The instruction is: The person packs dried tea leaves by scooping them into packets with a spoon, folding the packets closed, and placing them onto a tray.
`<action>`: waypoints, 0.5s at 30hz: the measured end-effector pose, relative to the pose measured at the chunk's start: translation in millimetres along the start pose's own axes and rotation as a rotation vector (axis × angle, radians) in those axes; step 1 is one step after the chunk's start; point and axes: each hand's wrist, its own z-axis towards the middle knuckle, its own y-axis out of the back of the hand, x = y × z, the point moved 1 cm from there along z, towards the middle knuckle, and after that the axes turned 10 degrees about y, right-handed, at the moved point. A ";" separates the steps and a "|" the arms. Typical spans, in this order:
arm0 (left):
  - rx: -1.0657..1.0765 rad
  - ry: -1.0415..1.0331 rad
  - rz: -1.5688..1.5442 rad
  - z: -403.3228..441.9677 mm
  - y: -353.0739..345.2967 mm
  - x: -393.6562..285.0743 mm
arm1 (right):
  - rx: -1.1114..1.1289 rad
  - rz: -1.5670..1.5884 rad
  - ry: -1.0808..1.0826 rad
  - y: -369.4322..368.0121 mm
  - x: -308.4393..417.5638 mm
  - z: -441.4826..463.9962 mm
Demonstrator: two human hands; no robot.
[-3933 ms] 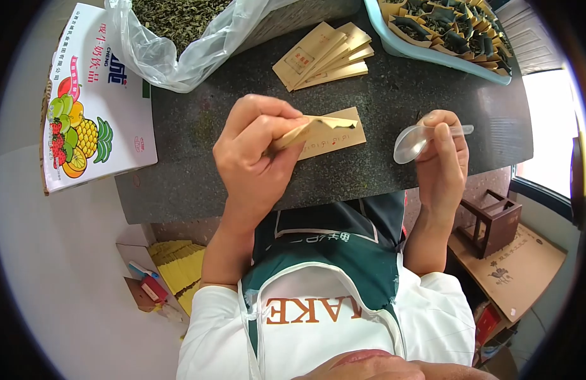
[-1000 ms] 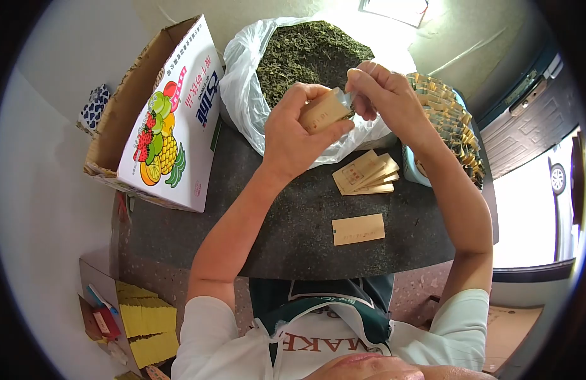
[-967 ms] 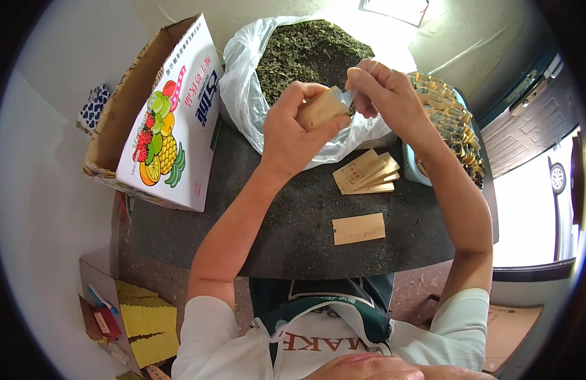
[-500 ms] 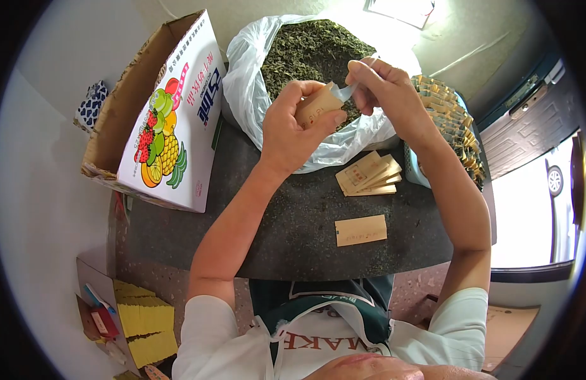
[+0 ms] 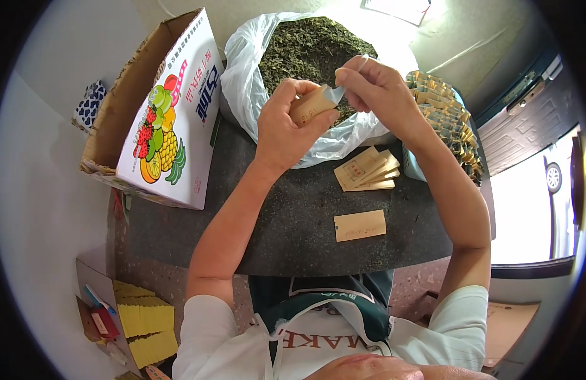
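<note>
My left hand (image 5: pixel 288 123) is wrapped round a small kraft-paper packet (image 5: pixel 310 107), tilted with its mouth towards my right hand. A bluish-white piece shows at that mouth; whether it is lining or part of a tool I cannot tell. Closed fingers of my right hand (image 5: pixel 376 95) are close beside the mouth, and a slim white spoon-like tool (image 5: pixel 364 61) sticks up behind them, mostly hidden. Both hands are over the near side of a clear plastic bag (image 5: pixel 242 82) full of dried tea leaves (image 5: pixel 315 44).
A fanned stack of flat packets (image 5: pixel 367 171) and one single packet (image 5: pixel 360 225) lie on the dark table (image 5: pixel 274 228). To the right, a light-blue basket (image 5: pixel 414 166) holds several upright packets (image 5: pixel 445 120). An open fruit-printed carton (image 5: pixel 172 126) stands at left.
Both hands have shifted slightly left, with the packet still in my left hand. My right fingers are now a little higher at the packet's mouth. The whole view has moved slightly.
</note>
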 end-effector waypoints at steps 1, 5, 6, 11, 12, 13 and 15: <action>-0.004 0.033 -0.026 0.1 -0.1 0.6 | 0.000 0.001 0.000 -0.1 2.5 -0.2; 0.002 0.089 -0.119 0.5 0.1 -3.1 | -0.034 0.122 -0.042 4.5 9.3 -0.3; 0.002 0.088 -0.119 1.0 1.2 -3.5 | -0.017 0.114 -0.036 7.6 8.7 0.3; -0.018 0.084 -0.132 4.5 7.5 -3.2 | -0.059 -0.029 0.037 26.1 7.4 4.5; -0.018 0.084 -0.131 4.9 8.0 -2.7 | -0.081 -0.071 0.063 30.9 6.3 6.0; -0.026 0.067 -0.095 5.4 8.3 -2.3 | -0.079 -0.076 0.070 35.3 1.7 8.5; -0.032 0.051 -0.062 6.4 7.4 -1.9 | -0.049 -0.214 0.074 36.6 -10.9 14.2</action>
